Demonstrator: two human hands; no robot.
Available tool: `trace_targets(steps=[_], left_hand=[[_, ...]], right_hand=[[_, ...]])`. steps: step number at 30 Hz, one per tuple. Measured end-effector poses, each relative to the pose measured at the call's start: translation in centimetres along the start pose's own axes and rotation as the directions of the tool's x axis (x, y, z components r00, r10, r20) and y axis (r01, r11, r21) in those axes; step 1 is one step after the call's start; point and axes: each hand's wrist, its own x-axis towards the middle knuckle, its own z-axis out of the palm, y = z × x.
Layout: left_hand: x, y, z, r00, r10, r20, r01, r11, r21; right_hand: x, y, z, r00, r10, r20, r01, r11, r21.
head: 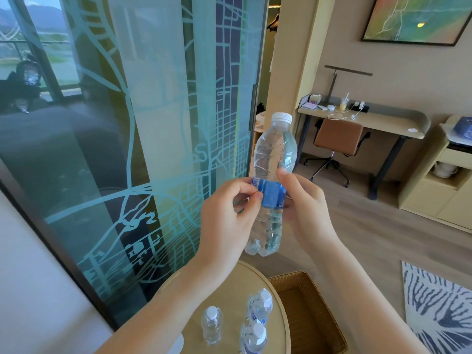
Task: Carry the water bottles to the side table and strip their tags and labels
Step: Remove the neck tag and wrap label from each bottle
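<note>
**A:** Head cam, the only view we've got. What's the step?

**B:** Label peel, I'd say. The bottle (274,154) is upright in mid-air, just past the far edge of the side table (255,279), cap on.

**A:** Grip?

**B:** The left hand (227,218) has thumb + forefinger pinched on the left edge of the blue label (272,195), other fingers curled under. The right hand (304,208) wraps the bottle from the right, thumb on the front just above the label, fingers round the back.

**A:** So how to do it well?

**B:** IMO pull that edge sideways round the bottle, not straight out, w/ the right hand turning the bottle the opposite way. The plastic looks thin & crinkly, so squeeze lightly or it'll buckle and the label may tear in bits. Can't tell how much of the seam is loose.

**A:** Rest of the job?

**B:** Near us on the table there's a bare bottle (212,325) at left and the labelled bottles (260,306), two of them, close together at right. So approx one done, one in hand, two to go. The wicker basket (306,315) sits just right of the table. Prob. for scraps, but that's a guess.
</note>
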Motion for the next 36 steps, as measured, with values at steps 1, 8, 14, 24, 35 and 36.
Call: trace_targets(steps=[1,8,14,24,35,36], left_hand=[[-0.1,-0.1,0.0,1.0,0.008,0.004,-0.008,1.0,-0.001],[-0.6,-0.6,0.1,0.998,0.061,0.004,-0.061,0.997,0.057],[-0.9,-0.9,0.3,0.998,0.065,-0.011,-0.064,0.997,0.048],[-0.7,-0.6,0.1,0.989,0.149,-0.002,-0.149,0.985,0.092],[0.0,-0.2,-0.5,0.999,-0.002,0.033,0.004,0.998,-0.06],[0.2,-0.2,-0.7,0.999,-0.032,0.032,0.034,0.996,-0.084]], right_hand=[[0.1,-0.1,0.0,1.0,-0.002,0.004,0.002,1.0,-0.001],[0.4,-0.3,0.1,0.997,0.039,0.063,-0.046,0.992,0.113],[0.6,-0.1,0.1,0.998,-0.048,-0.037,0.047,0.999,-0.023],[1.1,-0.4,0.0,0.987,-0.15,-0.058,0.144,0.984,-0.103],[1.6,-0.5,-1.1,0.987,-0.15,-0.06,0.146,0.987,-0.065],[1.7,-0.6,-1.3,0.988,-0.145,-0.056,0.142,0.988,-0.055]])
